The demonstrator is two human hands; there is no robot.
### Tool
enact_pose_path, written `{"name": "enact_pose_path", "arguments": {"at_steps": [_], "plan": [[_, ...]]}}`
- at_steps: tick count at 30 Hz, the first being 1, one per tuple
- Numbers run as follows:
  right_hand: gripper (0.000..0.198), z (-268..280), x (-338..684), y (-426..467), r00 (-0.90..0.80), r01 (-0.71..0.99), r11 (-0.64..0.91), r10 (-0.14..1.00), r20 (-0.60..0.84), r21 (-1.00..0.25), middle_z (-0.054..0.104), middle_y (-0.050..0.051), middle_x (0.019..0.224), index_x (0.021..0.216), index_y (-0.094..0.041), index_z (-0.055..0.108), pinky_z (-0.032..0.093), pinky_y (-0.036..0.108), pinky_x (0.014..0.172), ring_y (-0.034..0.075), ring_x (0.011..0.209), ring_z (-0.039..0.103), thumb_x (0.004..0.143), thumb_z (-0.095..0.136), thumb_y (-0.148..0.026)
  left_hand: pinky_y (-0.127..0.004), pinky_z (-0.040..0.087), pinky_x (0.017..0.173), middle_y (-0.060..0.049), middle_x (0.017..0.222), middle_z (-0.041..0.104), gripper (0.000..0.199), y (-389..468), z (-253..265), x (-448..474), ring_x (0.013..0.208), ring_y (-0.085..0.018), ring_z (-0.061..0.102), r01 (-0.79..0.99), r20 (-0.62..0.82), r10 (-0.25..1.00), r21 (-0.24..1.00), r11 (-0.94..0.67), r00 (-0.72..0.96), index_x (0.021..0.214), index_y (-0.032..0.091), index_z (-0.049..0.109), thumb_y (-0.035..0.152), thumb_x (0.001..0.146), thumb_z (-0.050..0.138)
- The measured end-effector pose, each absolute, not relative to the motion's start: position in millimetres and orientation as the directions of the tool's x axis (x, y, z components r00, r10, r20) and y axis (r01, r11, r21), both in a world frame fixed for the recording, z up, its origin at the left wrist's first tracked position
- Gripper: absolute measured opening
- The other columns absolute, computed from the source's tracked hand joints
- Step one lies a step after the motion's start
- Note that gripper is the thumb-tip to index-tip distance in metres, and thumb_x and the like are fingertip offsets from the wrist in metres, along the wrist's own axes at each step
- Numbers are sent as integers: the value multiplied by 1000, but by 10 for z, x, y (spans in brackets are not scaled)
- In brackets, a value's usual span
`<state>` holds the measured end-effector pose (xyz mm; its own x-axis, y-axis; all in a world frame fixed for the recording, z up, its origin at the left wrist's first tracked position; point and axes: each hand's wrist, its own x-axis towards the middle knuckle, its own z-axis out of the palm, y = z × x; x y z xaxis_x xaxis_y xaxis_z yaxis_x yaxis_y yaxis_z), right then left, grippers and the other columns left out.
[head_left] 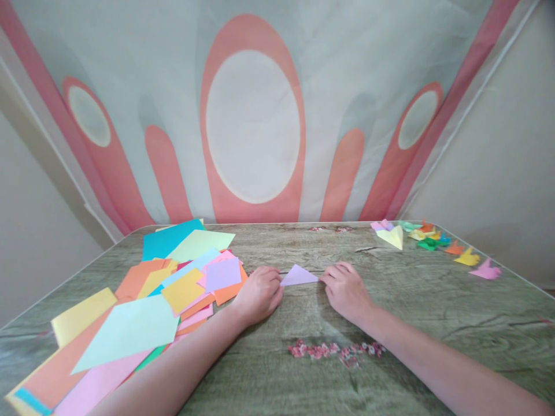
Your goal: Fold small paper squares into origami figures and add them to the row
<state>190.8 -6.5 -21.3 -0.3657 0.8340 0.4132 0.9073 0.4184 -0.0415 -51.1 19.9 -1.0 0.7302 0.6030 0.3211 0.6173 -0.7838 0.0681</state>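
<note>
A small lilac sheet of paper, folded into a triangle [299,276], is stretched between my two hands near the middle of the table, its peak pointing away from me. My left hand [261,293] pinches the triangle's left corner, fingers closed. At the opposite corner, my right hand [347,289] grips the paper between thumb and fingers. The fingertips of both hands partly cover those corners. Just left of my left hand, a flat lilac square [222,274] lies on top of other coloured sheets.
Loose coloured paper [125,329] spreads across the table's left side, partly under my left forearm. Several folded paper figures [433,240] lie along the far right edge, beside a pale yellow folded piece [391,237]. The wood-patterned tabletop [269,370] bears printed pink flowers. A pink-and-grey backdrop [173,58] stands behind.
</note>
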Motion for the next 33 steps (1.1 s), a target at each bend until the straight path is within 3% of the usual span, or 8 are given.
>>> {"name": "enact_pose_path", "arguments": {"at_steps": [4, 7, 15, 23, 28, 33], "plan": [[19, -272, 1863, -52, -251, 920, 355, 858, 448, -165, 59, 6, 92, 98, -18, 61, 34, 37, 85, 21, 89, 51, 85, 49, -24, -33, 43, 81, -7, 85, 60, 19, 237, -65, -534, 87, -19, 55, 645, 343, 650, 147, -750, 678, 80, 16, 59, 22, 86, 42], [25, -333, 1858, -5, -224, 895, 360, 874, 430, -265, 58, 6, 95, 98, -19, 60, 37, 35, 80, 22, 91, 51, 80, 58, -37, -30, 44, 76, -5, 84, 59, 15, 259, -89, -532, 83, -17, 55, 659, 336, 687, 212, -722, 644, 77, 17, 57, 23, 84, 47], [14, -441, 1866, 85, -187, 792, 382, 895, 405, -477, 59, 3, 90, 79, -20, 61, 38, 34, 80, 19, 89, 53, 73, 65, -32, -28, 44, 72, -3, 81, 59, 12, 305, -138, -530, 80, -16, 55, 671, 327, 746, 329, -665, 580, 82, 18, 58, 25, 84, 49], [27, -445, 1854, 72, -122, 804, 319, 915, 386, -502, 60, 5, 95, 88, -21, 62, 36, 38, 82, 22, 92, 52, 68, 68, -38, -31, 45, 82, -5, 99, 63, 24, 295, -159, -519, 92, -18, 56, 617, 338, 711, 352, -704, 617, 106, 20, 56, 28, 85, 50], [19, -424, 1861, 80, -139, 759, 354, 908, 395, -547, 62, 3, 92, 79, -21, 62, 35, 39, 83, 21, 90, 54, 67, 70, -34, -31, 44, 82, -5, 98, 63, 26, 284, -147, -515, 91, -18, 57, 593, 358, 675, 323, -737, 645, 110, 22, 56, 24, 85, 49], [3, -350, 1818, 12, -243, 654, 478, 867, 435, -587, 63, 3, 87, 75, -20, 62, 38, 35, 83, 18, 86, 57, 74, 64, -21, -32, 44, 81, -5, 96, 62, 32, 268, -173, -517, 90, -18, 56, 588, 372, 663, 308, -748, 649, 116, 22, 51, 19, 84, 49]]}}
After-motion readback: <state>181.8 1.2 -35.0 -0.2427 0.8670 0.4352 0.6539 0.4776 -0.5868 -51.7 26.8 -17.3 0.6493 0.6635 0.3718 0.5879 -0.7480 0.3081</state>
